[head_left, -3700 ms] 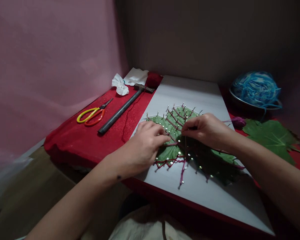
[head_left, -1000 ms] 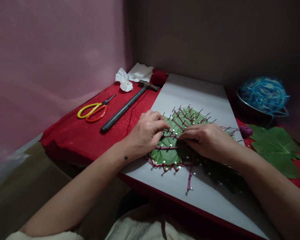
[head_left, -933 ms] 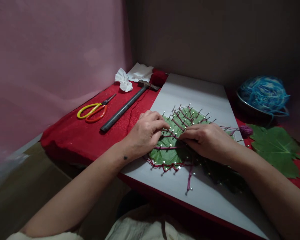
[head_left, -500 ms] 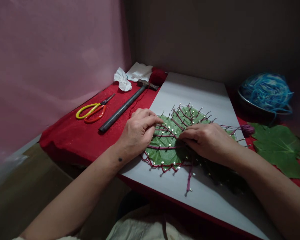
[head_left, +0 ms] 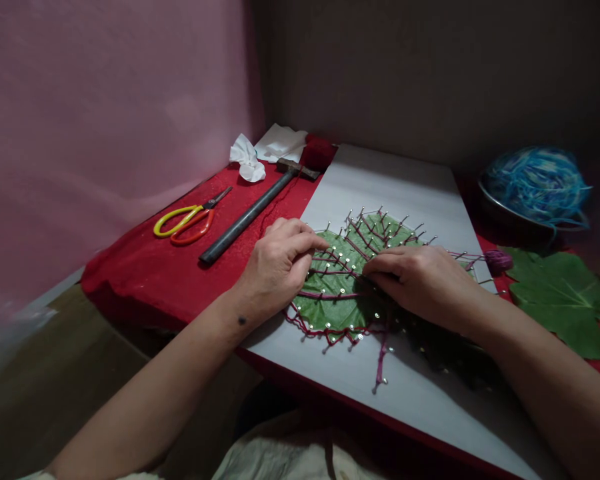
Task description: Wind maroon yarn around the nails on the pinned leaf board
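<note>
A green leaf (head_left: 337, 313) lies on a white board (head_left: 395, 173), with many nails around its edge and along its veins. Dark red and purple yarn (head_left: 333, 295) runs between the nails. My left hand (head_left: 280, 260) rests at the leaf's left side, its fingers bent and closed near the nails; what they hold, if anything, is hidden. Over the leaf's middle, my right hand (head_left: 420, 280) pinches at the yarn beside the nails, its fingertips partly hidden. A purple strand hangs down to a single nail (head_left: 380, 383) near the board's front.
On the red cloth (head_left: 145, 287) at left lie yellow and orange scissors (head_left: 187, 220) and a hammer (head_left: 253, 217). Crumpled white tissue (head_left: 247, 158) and red yarn (head_left: 319, 152) are behind. Right: a bowl of blue yarn (head_left: 535, 183), purple yarn ball (head_left: 499, 261), loose leaf (head_left: 563, 293).
The whole view has shifted slightly, so things appear a little farther right. Both hands stay in nearly the same place over the leaf.
</note>
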Demonstrator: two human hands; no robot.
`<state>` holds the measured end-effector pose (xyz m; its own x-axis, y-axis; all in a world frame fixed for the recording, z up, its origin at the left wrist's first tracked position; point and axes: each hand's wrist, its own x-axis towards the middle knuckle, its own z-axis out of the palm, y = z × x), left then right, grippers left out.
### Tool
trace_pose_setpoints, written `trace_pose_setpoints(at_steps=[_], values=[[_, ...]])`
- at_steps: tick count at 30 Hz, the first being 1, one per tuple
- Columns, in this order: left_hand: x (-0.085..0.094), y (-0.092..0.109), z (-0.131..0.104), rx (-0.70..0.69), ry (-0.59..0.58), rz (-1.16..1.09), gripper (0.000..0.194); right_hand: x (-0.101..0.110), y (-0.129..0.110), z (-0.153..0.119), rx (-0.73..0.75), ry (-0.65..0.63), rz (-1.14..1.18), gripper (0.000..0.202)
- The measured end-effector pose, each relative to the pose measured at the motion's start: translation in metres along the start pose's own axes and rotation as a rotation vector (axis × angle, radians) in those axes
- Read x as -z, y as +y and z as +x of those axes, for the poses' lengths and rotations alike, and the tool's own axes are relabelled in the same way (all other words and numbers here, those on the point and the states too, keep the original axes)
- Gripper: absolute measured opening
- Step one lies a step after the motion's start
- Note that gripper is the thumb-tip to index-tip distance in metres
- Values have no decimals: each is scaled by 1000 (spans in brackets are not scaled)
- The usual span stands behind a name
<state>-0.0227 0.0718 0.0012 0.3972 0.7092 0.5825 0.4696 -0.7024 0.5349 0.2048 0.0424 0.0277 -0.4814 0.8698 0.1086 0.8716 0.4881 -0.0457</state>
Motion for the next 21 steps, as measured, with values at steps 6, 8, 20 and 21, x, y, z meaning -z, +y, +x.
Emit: trace_pose_setpoints(at_steps=[6, 8, 20, 21], values=[[0, 0, 0, 3, 9, -4, 31, 4, 0, 8, -112, 70, -28, 23], [0, 0, 0, 3, 12, -7, 31, 6, -3, 16, -163, 58, -58, 22], [1, 1, 0, 38, 27, -23, 32, 19, -44, 50, -206, -202, -191, 24], [1, 1, 0, 39, 30, -23, 32, 19, -47, 49, -202, -205, -216, 24]])
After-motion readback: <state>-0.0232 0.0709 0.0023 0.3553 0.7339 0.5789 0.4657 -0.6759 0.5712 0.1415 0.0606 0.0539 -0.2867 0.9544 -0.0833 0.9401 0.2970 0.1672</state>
